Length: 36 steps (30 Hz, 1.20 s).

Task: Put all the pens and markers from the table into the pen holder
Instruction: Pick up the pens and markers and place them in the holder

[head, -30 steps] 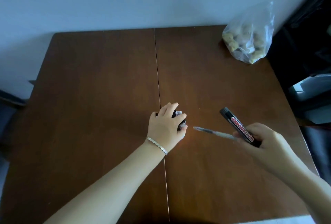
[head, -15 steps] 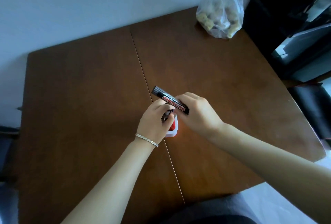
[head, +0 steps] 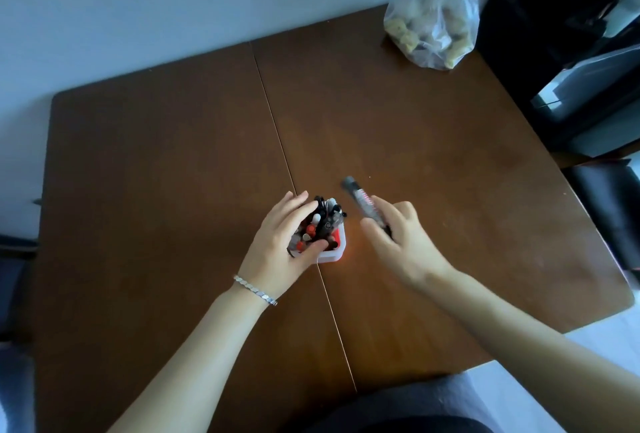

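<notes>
Brown wood fills your head view, and the table (head: pixel 173 190) carries a seam down its middle; take the pen holder (head: pixel 334 248) on that seam as your landmark. Your left hand (head: pixel 284 242) cups the holder's left side, fingers loosely curled round the packed pens (head: pixel 323 221), likely to steady it. Just right of the holder, your right hand (head: pixel 398 245) is closed on the blurred whiteboard marker (head: pixel 363 204), its long axis slanting away and leftward. Far beyond sits a plastic bag (head: pixel 433 20).
</notes>
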Available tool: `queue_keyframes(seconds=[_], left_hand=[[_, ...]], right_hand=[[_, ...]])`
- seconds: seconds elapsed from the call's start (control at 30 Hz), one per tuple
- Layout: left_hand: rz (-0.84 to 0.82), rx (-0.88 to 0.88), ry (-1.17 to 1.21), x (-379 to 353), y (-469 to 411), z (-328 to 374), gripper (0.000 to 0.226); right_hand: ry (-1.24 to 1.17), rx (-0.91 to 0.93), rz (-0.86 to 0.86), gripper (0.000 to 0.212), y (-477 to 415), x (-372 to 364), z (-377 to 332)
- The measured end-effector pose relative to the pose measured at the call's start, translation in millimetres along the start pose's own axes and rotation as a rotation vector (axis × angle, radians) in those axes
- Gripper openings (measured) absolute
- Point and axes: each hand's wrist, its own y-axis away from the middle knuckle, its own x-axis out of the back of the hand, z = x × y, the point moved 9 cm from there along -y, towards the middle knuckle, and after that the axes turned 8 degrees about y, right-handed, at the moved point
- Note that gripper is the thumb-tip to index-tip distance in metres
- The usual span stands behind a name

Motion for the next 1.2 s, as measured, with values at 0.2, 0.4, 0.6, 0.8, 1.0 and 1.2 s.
queue_keyframes(seconds=[0.2,0.4,0.6,0.8,1.0,1.2], left_hand=[[-0.049,0.114,0.043,-6,-7,-7,0.056],[-0.057,0.131,0.022,-11,-5,-7,0.058],[-0.139,0.207,0.127,-11,-3,-7,0.056],[-0.095,0.242,0.064,4,2,-20,0.095],[-0.038,0.274,0.02,11,6,-32,0.085],[-0.005,0.241,-0.019,15,4,-35,0.078]], right_hand=[[0.212,0.015,-0.101,0.038,33,63,11],[0.236,0.043,-0.141,0.021,32,47,-3],[0.232,0.154,-0.016,0.015,0,23,-39],[0.101,0.215,0.126,0.014,-2,10,-58],[0.13,0.331,0.252,0.024,7,-1,-80],[0.373,0.399,0.231,0.042,-22,-19,-104]])
